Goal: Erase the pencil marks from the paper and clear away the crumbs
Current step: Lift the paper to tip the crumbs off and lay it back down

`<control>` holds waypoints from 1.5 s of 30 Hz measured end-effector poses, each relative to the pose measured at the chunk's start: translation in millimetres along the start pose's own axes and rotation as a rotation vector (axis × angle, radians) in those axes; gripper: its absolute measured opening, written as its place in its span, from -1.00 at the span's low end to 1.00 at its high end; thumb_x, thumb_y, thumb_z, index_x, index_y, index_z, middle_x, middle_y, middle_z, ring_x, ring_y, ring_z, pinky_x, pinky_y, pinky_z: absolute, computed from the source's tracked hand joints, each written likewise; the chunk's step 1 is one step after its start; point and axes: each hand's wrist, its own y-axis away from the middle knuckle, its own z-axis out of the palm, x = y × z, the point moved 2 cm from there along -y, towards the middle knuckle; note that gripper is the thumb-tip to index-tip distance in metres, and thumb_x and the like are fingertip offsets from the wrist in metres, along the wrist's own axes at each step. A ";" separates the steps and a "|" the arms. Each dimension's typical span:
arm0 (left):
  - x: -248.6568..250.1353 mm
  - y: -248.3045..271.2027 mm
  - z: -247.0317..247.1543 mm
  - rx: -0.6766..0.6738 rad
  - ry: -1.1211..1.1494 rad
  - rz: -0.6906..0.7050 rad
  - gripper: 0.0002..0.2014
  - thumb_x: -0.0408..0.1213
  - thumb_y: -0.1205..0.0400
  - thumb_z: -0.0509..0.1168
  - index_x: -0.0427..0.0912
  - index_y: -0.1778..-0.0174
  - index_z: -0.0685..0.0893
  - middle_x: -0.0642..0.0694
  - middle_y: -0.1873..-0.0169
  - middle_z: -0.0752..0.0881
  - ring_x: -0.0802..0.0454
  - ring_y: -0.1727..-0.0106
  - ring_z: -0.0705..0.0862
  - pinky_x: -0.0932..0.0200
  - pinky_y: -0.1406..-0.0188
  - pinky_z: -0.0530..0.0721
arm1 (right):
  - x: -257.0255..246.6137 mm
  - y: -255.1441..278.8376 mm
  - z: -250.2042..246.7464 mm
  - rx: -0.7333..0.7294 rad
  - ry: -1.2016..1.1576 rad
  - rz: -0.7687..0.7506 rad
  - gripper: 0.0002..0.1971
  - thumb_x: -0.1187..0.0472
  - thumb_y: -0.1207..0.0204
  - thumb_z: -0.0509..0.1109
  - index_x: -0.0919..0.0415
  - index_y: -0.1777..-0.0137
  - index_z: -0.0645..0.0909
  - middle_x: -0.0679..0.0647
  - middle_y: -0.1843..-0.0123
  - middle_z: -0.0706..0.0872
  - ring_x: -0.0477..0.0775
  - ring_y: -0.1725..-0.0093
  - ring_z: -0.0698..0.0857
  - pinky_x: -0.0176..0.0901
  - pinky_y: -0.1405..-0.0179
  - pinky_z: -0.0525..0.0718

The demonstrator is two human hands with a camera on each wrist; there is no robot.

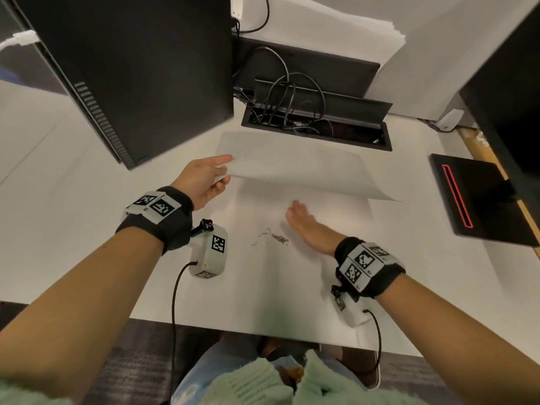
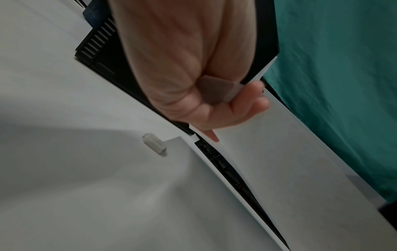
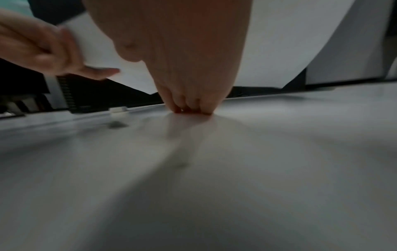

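Observation:
A white sheet of paper [image 1: 295, 166] hangs lifted above the desk, tilted, with my left hand [image 1: 210, 176] pinching its left edge between thumb and fingers. In the left wrist view the paper [image 2: 290, 152] runs away from my left hand [image 2: 234, 101]. A small pile of dark eraser crumbs [image 1: 271, 236] lies on the white desk [image 1: 263, 287] below. My right hand [image 1: 304, 219] lies flat on the desk just right of the crumbs, fingers straight, fingertips [image 3: 193, 108] touching the surface. A white eraser [image 2: 154, 144] lies on the desk beside the monitor base.
A black monitor [image 1: 140, 68] stands at the back left, another [image 1: 514, 92] at the right with a black base [image 1: 479, 200]. An open cable tray [image 1: 315, 127] with wires sits behind the paper. A stack of white sheets [image 1: 336, 33] lies further back.

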 end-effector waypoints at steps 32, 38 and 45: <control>-1.3 5.1 23.7 0.023 0.036 -0.011 -0.64 -0.48 -0.72 0.07 -0.18 -0.39 0.57 -0.05 0.16 0.52 0.21 0.38 0.46 0.54 0.63 0.49 | 60.8 -0.3 -30.5 0.331 0.112 0.315 -0.29 -0.18 -0.67 -0.25 0.30 -0.63 -0.29 0.18 -0.66 -0.39 0.16 -0.64 -0.35 0.19 -0.57 -0.31; -4.3 3.6 25.6 0.024 0.031 -0.017 -0.64 -0.48 -0.72 0.08 -0.18 -0.39 0.57 -0.04 0.13 0.53 0.20 0.38 0.46 0.53 0.63 0.49 | -6.2 3.3 30.5 0.026 -0.065 0.016 -0.35 -0.12 -0.70 -0.28 0.27 -0.64 -0.24 0.17 -0.67 -0.31 0.12 -0.65 -0.29 0.08 -0.61 -0.26; -3.1 7.9 22.8 0.036 0.039 -0.008 -0.62 -0.51 -0.72 0.03 -0.19 -0.39 0.57 -0.04 0.13 0.52 0.20 0.39 0.46 0.55 0.62 0.49 | 25.4 11.4 -37.8 0.322 -0.239 0.139 -0.40 -0.08 -0.72 -0.24 0.23 -0.65 -0.19 0.15 -0.69 -0.23 0.09 -0.67 -0.21 0.03 -0.61 -0.20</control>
